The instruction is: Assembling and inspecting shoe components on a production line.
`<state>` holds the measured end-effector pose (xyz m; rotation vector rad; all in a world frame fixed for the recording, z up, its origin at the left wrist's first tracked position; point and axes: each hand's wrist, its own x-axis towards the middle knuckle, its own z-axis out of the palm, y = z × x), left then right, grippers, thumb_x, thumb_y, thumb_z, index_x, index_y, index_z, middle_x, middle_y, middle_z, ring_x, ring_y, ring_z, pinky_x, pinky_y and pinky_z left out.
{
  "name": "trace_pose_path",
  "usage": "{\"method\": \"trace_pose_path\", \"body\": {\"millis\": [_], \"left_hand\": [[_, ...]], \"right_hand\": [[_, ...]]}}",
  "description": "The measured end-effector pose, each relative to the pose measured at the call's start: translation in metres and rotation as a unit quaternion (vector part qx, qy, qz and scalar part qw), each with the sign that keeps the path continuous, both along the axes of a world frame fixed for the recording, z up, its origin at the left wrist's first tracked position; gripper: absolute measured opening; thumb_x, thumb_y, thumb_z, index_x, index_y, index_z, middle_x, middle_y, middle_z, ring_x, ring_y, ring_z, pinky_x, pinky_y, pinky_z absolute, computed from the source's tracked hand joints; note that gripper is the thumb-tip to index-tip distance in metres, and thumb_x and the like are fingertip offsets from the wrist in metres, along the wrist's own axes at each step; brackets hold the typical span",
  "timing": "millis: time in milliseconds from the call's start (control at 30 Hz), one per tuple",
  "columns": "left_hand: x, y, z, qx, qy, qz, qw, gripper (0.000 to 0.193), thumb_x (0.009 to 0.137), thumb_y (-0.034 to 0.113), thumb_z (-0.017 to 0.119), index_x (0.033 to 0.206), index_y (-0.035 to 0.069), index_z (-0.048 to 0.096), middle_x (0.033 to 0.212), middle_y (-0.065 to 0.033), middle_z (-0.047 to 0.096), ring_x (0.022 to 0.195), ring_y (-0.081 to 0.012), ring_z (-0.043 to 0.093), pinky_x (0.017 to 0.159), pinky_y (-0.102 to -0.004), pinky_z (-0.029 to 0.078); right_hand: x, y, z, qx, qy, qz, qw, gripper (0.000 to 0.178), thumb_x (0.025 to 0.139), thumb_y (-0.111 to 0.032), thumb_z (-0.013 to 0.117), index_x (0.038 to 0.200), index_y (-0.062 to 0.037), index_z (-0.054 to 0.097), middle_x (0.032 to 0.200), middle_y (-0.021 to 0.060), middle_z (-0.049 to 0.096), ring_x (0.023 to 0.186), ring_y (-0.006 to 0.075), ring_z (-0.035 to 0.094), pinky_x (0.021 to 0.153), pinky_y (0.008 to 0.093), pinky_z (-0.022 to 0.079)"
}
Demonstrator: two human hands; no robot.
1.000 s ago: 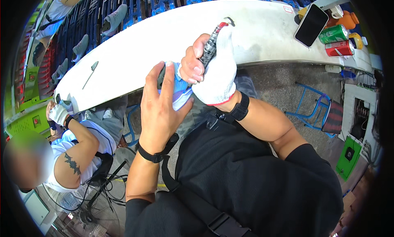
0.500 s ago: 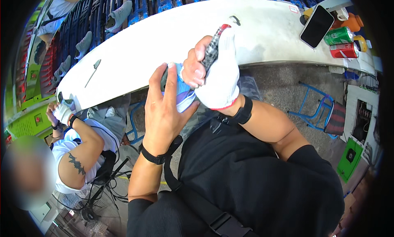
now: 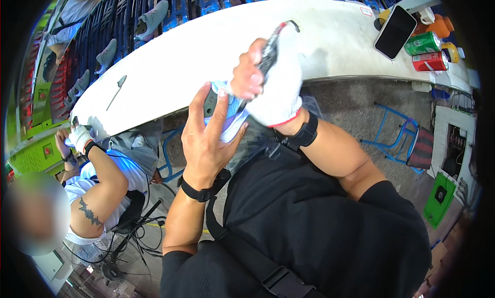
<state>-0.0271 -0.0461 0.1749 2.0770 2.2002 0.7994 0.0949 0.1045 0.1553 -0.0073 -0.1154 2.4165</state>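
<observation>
My left hand [image 3: 207,138] is wrapped round a light blue and lilac shoe [image 3: 234,123] with a dark grey, holed part [image 3: 210,104] on its left side, just past the table's near edge. My right hand [image 3: 276,86], in a white glove with bare fingertips, grips a slim tool [image 3: 268,55] with a speckled black-and-white handle and a reddish tip. The tool points up and away over the table. Its kind cannot be made out, and motion blurs it. My right fingers are beside the shoe's upper end; whether they touch it is unclear.
On the curved white table [image 3: 170,71] lie a thin dark tool [image 3: 116,92], a small black curved piece [image 3: 294,25], a phone [image 3: 395,32] and cans [image 3: 430,61]. Shoes [image 3: 151,18] sit on blue racks beyond. A co-worker [image 3: 103,195] sits at left; a blue-framed stool [image 3: 394,138] stands right.
My right hand and the tool have moved slightly upward, and the tool stands steeper. The shoe has turned a little in my left hand, showing more of its dark grey part.
</observation>
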Motion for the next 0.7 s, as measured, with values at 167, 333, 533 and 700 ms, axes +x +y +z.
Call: {"method": "trace_pose_path", "body": {"millis": [167,333,533,700], "left_hand": [[-0.002,-0.004,-0.002,0.019,-0.005,-0.002,1.0,0.081,0.074,0.022,0.099,0.149,0.012,0.07,0.156,-0.025,0.057,0.124,-0.0416,0.072,0.09,-0.0475,0.066],[0.0,-0.008,0.0,0.007,0.033,-0.018,0.999,0.093,0.071,0.018,0.099,0.156,0.013,0.062,0.156,-0.0279,0.055,0.12,-0.0429,0.071,0.084,-0.0434,0.064],[0.003,-0.006,0.006,-0.035,-0.045,0.03,0.998,0.099,0.068,0.019,0.102,0.156,0.007,0.058,0.157,-0.0257,0.055,0.132,-0.0438,0.067,0.101,-0.0486,0.062],[-0.019,-0.011,0.003,-0.053,-0.181,0.029,0.982,0.117,0.069,0.035,0.103,0.164,0.001,0.044,0.157,-0.0269,0.052,0.139,-0.0456,0.06,0.113,-0.0488,0.054]], "right_hand": [[0.037,0.034,-0.016,0.377,-0.357,-0.259,0.814,0.036,0.113,-0.046,0.06,0.11,-0.0113,0.069,0.082,0.0021,0.065,0.064,0.0162,0.058,0.062,0.0305,0.048],[0.044,0.019,-0.006,0.75,-0.417,-0.161,0.488,0.076,0.072,-0.052,0.1,0.126,-0.0081,0.068,0.109,0.0109,0.07,0.097,0.0274,0.071,0.086,0.0409,0.059],[0.036,0.016,-0.017,0.763,-0.491,-0.183,0.379,0.077,0.071,-0.055,0.097,0.123,-0.0067,0.068,0.11,0.0115,0.07,0.101,0.0308,0.071,0.089,0.04,0.059],[0.065,0.044,-0.019,0.71,-0.608,-0.193,0.298,0.053,0.088,-0.039,0.088,0.123,-0.0039,0.071,0.118,0.015,0.072,0.105,0.0342,0.074,0.09,0.0429,0.06]]}}
